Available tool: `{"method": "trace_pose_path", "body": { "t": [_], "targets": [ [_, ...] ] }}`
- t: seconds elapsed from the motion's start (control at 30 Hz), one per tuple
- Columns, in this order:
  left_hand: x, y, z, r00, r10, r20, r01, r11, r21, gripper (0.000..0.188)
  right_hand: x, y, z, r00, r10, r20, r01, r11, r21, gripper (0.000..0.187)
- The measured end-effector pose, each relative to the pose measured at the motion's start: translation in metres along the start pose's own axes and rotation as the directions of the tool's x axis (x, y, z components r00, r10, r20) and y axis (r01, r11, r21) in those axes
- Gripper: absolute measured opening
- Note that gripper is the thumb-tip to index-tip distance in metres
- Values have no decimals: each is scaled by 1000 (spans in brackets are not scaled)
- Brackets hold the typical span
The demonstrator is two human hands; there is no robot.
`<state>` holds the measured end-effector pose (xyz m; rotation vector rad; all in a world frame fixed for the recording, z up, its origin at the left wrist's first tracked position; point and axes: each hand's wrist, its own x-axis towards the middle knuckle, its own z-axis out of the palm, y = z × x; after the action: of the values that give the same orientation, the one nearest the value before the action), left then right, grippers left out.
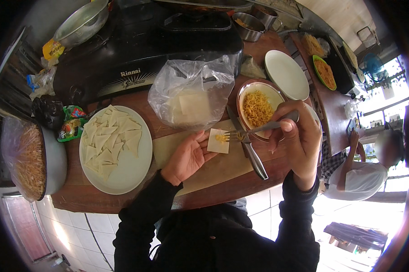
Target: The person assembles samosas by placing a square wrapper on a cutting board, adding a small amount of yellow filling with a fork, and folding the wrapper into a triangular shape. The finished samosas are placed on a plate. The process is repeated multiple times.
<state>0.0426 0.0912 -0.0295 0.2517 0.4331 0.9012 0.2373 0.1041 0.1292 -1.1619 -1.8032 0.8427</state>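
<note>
My left hand (186,158) is palm up, with a square dough wrapper (217,147) resting on its fingertips. In my right hand (302,145) is a metal fork (270,127), gripped by the handle, its tines over a little yellow filling on the wrapper. Chopped yellow noodles (256,109) fill part of a brown-rimmed bowl (241,88) just beyond the fork. A knife (255,161) lies between the wrapper and my right hand. More square wrappers (194,104) sit in a clear plastic bag (188,75). To the left, a white plate (141,177) carries several folded dough triangles (111,136).
A black gas stove (141,54) stands behind the bag. An empty white oval plate (286,72) lies beyond the bowl. At far left is a large pot (55,158) with a bagged shredded food (30,154). Another person (360,177) sits at the right.
</note>
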Motion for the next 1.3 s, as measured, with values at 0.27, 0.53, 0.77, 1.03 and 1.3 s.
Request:
{"method": "trace_pose_path", "body": {
  "t": [0.27, 0.53, 0.77, 1.03, 1.3],
  "targets": [
    [0, 1, 0, 1000, -3, -13, 3, 1000, -3, 58, 0, 0, 0, 999, 12, -50, -8, 997, 71, 14],
    [1, 2, 0, 1000, -7, -12, 7, 1000, -11, 59, -13, 26, 2, 986, 37, -164, -7, 984, 179, 22],
    [0, 1, 0, 1000, -13, -3, 13, 1000, 14, 60, -35, 69, 5, 938, -22, -346, 80, 985, 154, 34],
    [1, 0, -2, 999, -32, -38, 32, 999, 12, 59, -45, 92, 0, 861, -169, -480, 178, 984, -27, 37],
    [1, -2, -2, 997, -30, -73, 31, 999, 22, 57, -27, 122, -51, 682, 43, -730, 135, 974, 183, 28]
  ]
}}
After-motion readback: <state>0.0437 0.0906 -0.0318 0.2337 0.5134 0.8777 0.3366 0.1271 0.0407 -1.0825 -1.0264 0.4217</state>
